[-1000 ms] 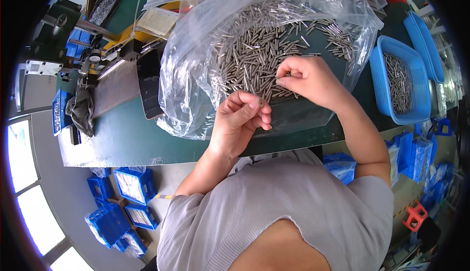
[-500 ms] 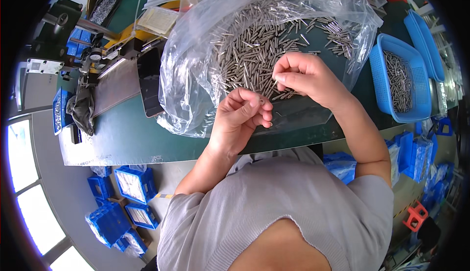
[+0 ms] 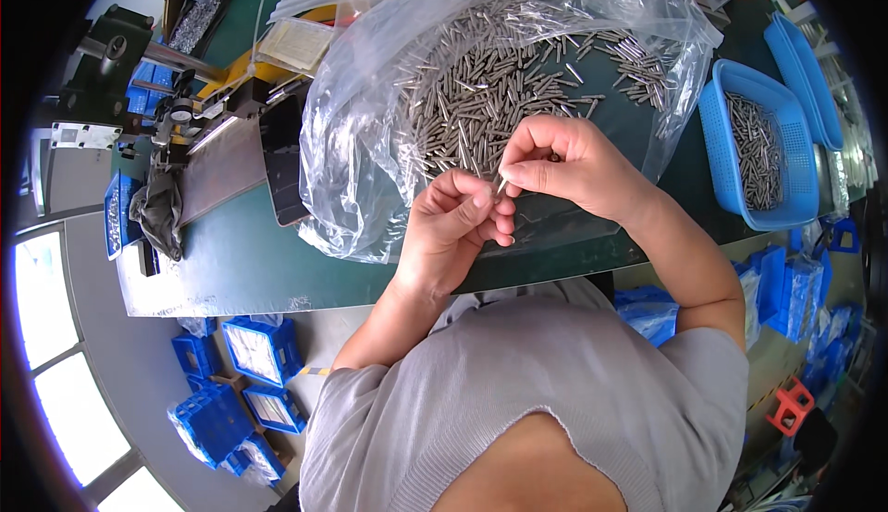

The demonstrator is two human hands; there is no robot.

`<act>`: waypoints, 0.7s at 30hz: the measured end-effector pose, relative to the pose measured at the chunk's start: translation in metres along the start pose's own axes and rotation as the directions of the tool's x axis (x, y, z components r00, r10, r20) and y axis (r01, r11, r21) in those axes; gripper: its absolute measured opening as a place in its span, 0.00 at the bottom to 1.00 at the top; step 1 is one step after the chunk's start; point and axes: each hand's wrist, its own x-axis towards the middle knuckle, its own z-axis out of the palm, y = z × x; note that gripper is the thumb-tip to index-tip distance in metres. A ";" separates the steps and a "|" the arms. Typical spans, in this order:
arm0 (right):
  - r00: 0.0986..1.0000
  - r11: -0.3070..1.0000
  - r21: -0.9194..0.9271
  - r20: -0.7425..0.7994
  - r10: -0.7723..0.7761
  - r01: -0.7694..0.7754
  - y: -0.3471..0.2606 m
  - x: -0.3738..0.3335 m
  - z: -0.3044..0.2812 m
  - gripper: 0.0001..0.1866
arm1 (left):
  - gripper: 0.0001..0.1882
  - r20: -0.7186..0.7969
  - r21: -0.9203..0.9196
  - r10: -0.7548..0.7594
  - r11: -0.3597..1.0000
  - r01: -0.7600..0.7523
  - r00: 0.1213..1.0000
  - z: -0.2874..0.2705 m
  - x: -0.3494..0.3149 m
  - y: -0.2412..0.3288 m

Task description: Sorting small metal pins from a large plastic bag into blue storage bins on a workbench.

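Note:
My right hand (image 3: 575,172) pinches a small metal pin (image 3: 501,185) between thumb and forefinger, its lower end at the fingertips of my left hand (image 3: 446,227). The left thumb and forefinger are pressed together on something tiny that I cannot make out, with the other fingers curled. Both hands are held over the near edge of a clear plastic bag (image 3: 350,147) spread on the green table (image 3: 240,276). Just beyond them, a large heap of grey metal pins (image 3: 467,82) lies on the bag.
On the right stands a blue basket (image 3: 803,172) of similar pins, with another blue basket (image 3: 803,77) beside it. At left are a dark flat panel (image 3: 282,156), a machine fixture (image 3: 180,110) and a dark cloth (image 3: 159,211). Blue crates (image 3: 211,419) are on the floor.
My right hand has moved left and slightly down, bringing the pin to the left fingertips. The left hand has stayed nearly in place.

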 end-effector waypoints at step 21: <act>0.991 0.901 -0.417 -0.110 0.079 -0.118 -0.001 0.002 -0.027 0.04 | 0.05 0.004 -0.029 0.047 0.998 -0.047 0.999 -0.001 0.000 0.000</act>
